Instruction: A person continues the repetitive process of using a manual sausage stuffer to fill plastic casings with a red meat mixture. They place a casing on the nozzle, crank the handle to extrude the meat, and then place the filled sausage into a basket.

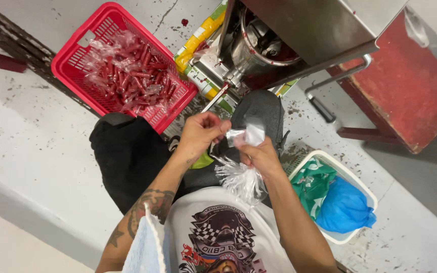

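My left hand (201, 134) pinches the edge of a small clear plastic bag (248, 135) in front of my knees. My right hand (262, 155) grips the same bag from the other side and also holds a bundle of clear plastic bags (241, 181) that hangs down toward my shirt. Just beyond my hands is a steel machine (279, 35) with a thin metal nozzle (215, 97) stained red, pointing toward my left hand. A red plastic basket (77, 48) on the floor at the left holds several sealed clear tubes of red liquid (132, 76).
A white basket (351, 178) at my right holds a green bag (312, 184) and a blue bag (345, 207). A red stand (410, 86) is at the far right. The pale floor is spotted with red. A light cloth (145, 247) lies over my left shoulder.
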